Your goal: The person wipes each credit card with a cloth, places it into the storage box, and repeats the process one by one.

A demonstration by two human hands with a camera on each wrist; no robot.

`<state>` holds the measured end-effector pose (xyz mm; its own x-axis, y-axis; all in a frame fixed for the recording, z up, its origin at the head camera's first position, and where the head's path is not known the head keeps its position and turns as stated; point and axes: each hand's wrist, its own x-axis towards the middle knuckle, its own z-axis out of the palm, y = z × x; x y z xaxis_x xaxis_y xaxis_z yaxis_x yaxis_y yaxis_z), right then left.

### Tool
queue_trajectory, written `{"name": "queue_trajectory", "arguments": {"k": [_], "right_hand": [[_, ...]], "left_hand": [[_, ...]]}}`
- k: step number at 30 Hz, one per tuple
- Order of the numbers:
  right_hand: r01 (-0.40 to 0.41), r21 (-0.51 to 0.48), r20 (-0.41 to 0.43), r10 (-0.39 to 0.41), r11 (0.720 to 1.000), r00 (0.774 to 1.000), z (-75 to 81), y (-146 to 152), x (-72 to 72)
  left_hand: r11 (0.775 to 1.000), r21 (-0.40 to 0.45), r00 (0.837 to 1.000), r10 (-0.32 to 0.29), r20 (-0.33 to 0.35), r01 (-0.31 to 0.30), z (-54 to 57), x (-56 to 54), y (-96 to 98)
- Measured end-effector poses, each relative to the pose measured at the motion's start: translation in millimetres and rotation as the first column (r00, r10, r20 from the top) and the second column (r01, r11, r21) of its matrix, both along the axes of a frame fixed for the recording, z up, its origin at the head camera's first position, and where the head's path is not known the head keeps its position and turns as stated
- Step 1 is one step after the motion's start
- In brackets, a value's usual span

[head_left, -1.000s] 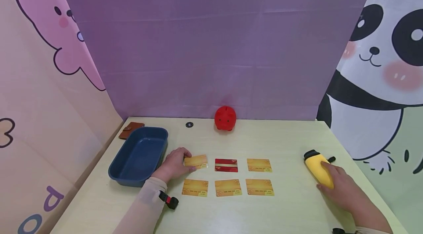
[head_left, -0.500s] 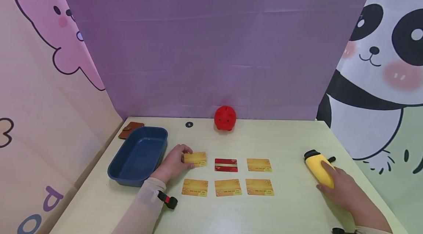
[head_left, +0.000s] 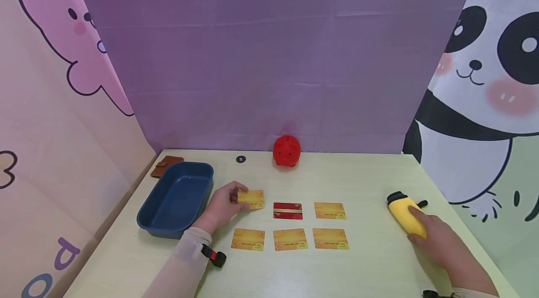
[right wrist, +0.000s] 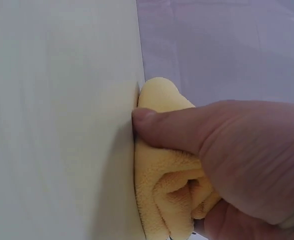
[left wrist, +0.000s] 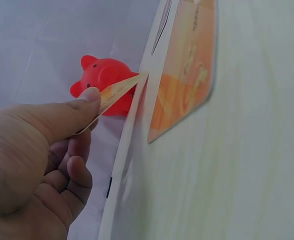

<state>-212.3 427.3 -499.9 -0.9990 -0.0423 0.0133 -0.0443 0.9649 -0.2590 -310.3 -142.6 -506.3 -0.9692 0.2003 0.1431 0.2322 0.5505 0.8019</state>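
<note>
My left hand (head_left: 221, 205) pinches a gold bank card (head_left: 251, 199) by its left edge, thumb against fingers. In the left wrist view this card (left wrist: 118, 92) is tilted up, seen nearly edge-on. To its right lie a red card with a pale stripe (head_left: 288, 211) and a gold card (head_left: 330, 211). A front row holds a left gold card (head_left: 248, 240), a middle one (head_left: 290, 239) and a right one (head_left: 330, 238). My right hand (head_left: 435, 238) grips a fuzzy, rolled yellow cloth (head_left: 407, 216) resting on the table. Black parts show at its far end; their kind is unclear.
A blue tray (head_left: 145, 216) stands left of the cards, with a brown wallet (head_left: 167, 165) behind it. Along the back edge are a small black disc (head_left: 241, 159) and a red piggy bank (head_left: 287, 151). A purple curtain (head_left: 269, 64) hangs behind the table (head_left: 358, 270).
My left hand has moved slightly away from the front, raising the pinched gold card from its place in the back row. The right hand and the yellow cloth stay almost still.
</note>
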Motion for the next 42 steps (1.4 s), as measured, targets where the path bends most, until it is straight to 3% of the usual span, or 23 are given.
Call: {"name": "queue_trajectory", "arguments": {"k": [7, 21, 29, 42], "right_hand": [[-0.019, 0.016, -0.061, 0.02, 1.0, 0.998, -0.6, 1.6, 1.7], [0.024, -0.038, -0.047, -0.026, 0.999, 0.999, -0.6, -0.3, 0.1], [0.021, -0.005, -0.078, -0.022, 1.0, 0.997, 9.1, -5.0, 2.5], [0.054, -0.033, -0.109, -0.058, 0.998, 0.992, 10.3, -5.9, 2.3]], "left_hand": [[0.999, 0.04, 1.0, 0.014, -0.007, -0.013, 2.5, 1.7, 0.8], [0.999, 0.052, 1.0, 0.0, -0.027, 0.001, 4.0, 3.2, 2.2], [0.992, 0.122, 1.0, 0.01, 0.001, -0.01, 7.9, 6.2, 2.4], [0.982, 0.188, 1.0, -0.015, 0.026, 0.01, 6.7, 7.0, 3.3]]}}
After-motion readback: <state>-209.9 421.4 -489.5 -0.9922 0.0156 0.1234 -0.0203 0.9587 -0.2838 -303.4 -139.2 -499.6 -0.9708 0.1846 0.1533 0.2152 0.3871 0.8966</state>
